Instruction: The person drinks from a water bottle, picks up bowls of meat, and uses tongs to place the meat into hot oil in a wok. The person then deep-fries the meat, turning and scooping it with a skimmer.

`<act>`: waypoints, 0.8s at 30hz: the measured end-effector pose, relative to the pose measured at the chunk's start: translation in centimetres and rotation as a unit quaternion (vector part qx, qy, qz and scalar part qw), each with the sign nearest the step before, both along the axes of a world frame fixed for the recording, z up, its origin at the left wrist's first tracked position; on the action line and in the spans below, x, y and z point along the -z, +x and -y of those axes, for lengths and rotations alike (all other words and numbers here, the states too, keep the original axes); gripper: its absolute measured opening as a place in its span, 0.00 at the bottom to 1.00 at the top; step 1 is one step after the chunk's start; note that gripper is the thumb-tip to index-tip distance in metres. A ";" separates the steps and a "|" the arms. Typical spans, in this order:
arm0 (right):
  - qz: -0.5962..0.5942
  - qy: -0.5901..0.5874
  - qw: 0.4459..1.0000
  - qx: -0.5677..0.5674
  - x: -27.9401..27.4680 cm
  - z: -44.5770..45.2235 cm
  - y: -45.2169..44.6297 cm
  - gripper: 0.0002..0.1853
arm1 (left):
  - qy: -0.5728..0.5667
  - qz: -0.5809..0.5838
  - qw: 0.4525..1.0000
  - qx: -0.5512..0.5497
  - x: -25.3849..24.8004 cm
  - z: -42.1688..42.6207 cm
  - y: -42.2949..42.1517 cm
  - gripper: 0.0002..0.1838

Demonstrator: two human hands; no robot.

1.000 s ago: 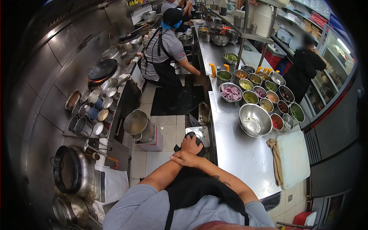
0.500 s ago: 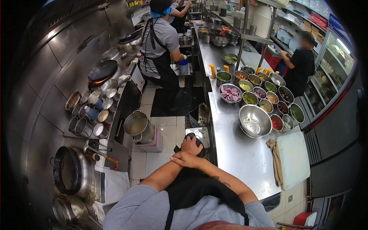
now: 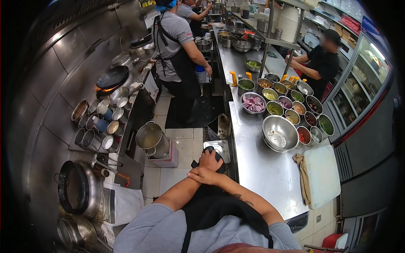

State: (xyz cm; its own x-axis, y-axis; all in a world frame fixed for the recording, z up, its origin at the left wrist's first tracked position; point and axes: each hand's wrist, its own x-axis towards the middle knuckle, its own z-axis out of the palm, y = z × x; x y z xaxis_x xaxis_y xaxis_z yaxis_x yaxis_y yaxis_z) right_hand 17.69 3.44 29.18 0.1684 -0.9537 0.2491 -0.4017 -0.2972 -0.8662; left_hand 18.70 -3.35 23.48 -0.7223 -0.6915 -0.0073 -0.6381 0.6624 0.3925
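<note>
My left hand (image 3: 208,160) hangs low in front of my black apron (image 3: 223,211), over a dark rounded thing (image 3: 220,163) that I cannot make out. Its fingers point down and away, loosely apart and partly foreshortened, with nothing visible in them. Across it lies my right hand (image 3: 203,175), its fingers wrapped round my left wrist. Both forearms are crossed there, away from the counters. Just beyond the left hand, a pale square lid or scale-like box (image 3: 221,148) sits near the floor.
A pot (image 3: 150,138) stands on a box at left. Woks (image 3: 72,187) and sauce containers (image 3: 101,124) line the stove side. The steel counter (image 3: 261,181) holds an empty-looking bowl (image 3: 280,133), ingredient tins and a cutting board (image 3: 322,175). Co-workers (image 3: 179,55) stand ahead and at right.
My hands keep the same crossed hold. The co-worker ahead has straightened and lowered an arm; the one at right has shifted left, reaching toward the counter.
</note>
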 end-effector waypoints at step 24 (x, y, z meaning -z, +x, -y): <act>-0.030 0.011 0.999 -0.013 -0.3 0.0 0.0 0.21 | 0.012 0.009 1.000 -0.002 -0.2 0.1 0.0 0.34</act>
